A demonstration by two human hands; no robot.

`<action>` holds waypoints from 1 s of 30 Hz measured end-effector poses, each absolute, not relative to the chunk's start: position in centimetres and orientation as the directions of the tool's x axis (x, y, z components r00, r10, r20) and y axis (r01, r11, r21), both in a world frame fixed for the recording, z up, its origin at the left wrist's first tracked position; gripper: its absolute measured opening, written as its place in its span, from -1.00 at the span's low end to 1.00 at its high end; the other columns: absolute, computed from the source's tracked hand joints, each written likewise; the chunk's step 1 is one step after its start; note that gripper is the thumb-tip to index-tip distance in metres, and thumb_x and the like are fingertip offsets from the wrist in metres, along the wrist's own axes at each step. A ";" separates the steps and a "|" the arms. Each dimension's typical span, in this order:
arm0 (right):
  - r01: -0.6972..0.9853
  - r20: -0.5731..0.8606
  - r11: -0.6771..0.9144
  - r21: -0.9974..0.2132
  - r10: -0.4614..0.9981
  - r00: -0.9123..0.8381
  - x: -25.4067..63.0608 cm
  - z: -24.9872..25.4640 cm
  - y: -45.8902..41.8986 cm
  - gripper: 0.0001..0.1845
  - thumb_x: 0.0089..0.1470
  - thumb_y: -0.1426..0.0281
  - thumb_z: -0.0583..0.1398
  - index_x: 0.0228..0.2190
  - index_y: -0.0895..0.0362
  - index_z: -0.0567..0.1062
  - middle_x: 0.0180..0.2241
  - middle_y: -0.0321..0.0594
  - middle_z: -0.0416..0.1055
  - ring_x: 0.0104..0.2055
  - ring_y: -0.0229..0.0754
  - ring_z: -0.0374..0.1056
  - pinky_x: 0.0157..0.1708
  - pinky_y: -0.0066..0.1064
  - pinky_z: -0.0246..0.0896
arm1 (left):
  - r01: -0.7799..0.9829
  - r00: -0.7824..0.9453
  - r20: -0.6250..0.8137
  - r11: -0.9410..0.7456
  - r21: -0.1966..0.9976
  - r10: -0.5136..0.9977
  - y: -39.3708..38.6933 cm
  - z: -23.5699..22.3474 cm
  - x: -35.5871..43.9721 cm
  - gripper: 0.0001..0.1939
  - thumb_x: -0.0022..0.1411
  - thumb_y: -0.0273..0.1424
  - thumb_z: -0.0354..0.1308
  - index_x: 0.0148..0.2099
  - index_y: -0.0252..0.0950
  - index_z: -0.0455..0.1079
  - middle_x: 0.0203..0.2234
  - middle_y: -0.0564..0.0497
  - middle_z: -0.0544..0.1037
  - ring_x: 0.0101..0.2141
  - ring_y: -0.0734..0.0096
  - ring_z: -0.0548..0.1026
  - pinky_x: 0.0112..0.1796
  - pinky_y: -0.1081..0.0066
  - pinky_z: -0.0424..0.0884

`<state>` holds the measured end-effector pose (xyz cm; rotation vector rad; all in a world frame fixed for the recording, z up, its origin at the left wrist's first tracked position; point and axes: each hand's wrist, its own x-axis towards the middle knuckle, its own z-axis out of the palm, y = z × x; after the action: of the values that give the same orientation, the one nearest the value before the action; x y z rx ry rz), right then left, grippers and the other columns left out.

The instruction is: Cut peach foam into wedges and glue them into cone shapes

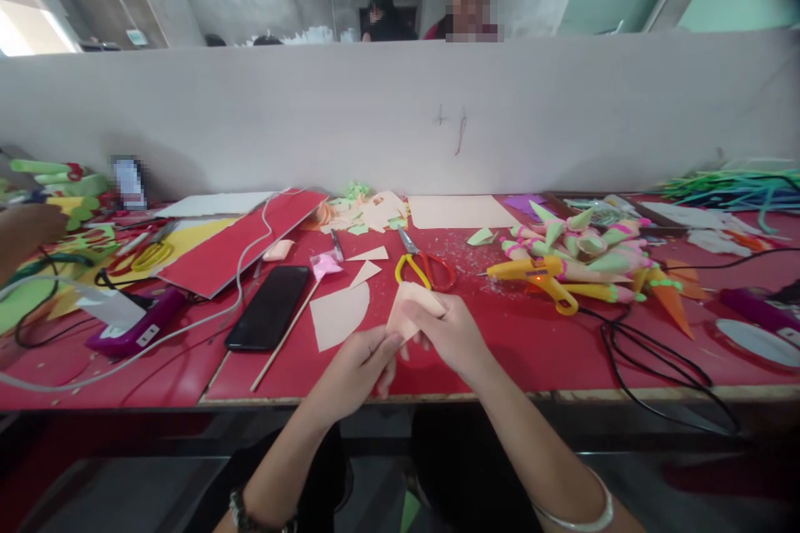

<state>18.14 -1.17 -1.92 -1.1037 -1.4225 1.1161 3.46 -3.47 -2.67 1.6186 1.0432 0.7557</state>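
Both of my hands hold one pale peach piece of paper (406,297) just above the front of the red table. My left hand (359,362) pinches its lower left edge, and my right hand (451,331) has its thumb pressed on the paper's face. The paper looks bent or partly rolled; my fingers hide its lower part. A flat fan-shaped peach paper (337,316) lies left of my hands, with a small paper scrap (366,273) above it. Scissors (425,264) with one yellow and one red handle lie just beyond the held paper.
A black phone (267,308) and a thin stick (284,339) lie to the left. To the right are a yellow glue gun (537,275) with a black cord (662,375) and a pile of paper cones (581,243). A white partition (312,117) stands behind; a person's hand (31,233) is far left.
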 end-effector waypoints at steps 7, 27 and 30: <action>0.049 0.192 0.196 -0.979 0.978 -0.080 18.6 -2.0 -1.1 -0.68 -0.01 0.24 0.10 -0.67 0.16 0.33 -0.74 -0.36 0.22 -0.67 -0.34 0.17 -0.67 -0.53 0.03 | 0.264 0.513 -0.002 -0.155 0.952 0.858 -3.7 -1.7 3.5 -0.61 0.25 -0.21 -0.18 -0.43 -0.31 0.34 -0.71 0.07 0.44 -0.57 0.49 0.38 -0.37 0.52 0.27; 0.361 0.508 0.583 -0.728 0.812 -0.288 19.4 -2.2 -2.2 -0.71 0.03 0.40 0.09 -0.17 0.01 0.44 -0.20 -0.22 0.45 -0.15 -0.15 0.35 -0.17 -0.36 0.23 | 0.425 0.152 0.101 -0.158 0.891 0.983 -3.1 -2.4 3.5 -0.66 0.17 -0.23 -0.14 -0.59 -0.27 -0.01 -0.68 0.14 0.04 -0.60 0.54 0.07 -0.58 0.53 0.02; 0.394 0.529 0.605 -0.692 0.796 -0.294 19.3 -2.4 -2.2 -0.72 0.05 0.39 0.07 -0.17 0.02 0.44 -0.22 -0.21 0.45 -0.17 -0.17 0.35 -0.20 -0.38 0.25 | 0.514 0.123 0.120 -0.167 0.841 0.985 -3.1 -2.8 3.5 -0.65 0.19 -0.24 -0.18 -0.59 -0.27 0.01 -0.69 0.14 0.06 -0.60 0.54 0.10 -0.58 0.53 0.01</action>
<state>19.34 -2.23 -2.39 -0.9510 -1.9091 0.5485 3.54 -3.15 -2.75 1.7653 1.4562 0.9412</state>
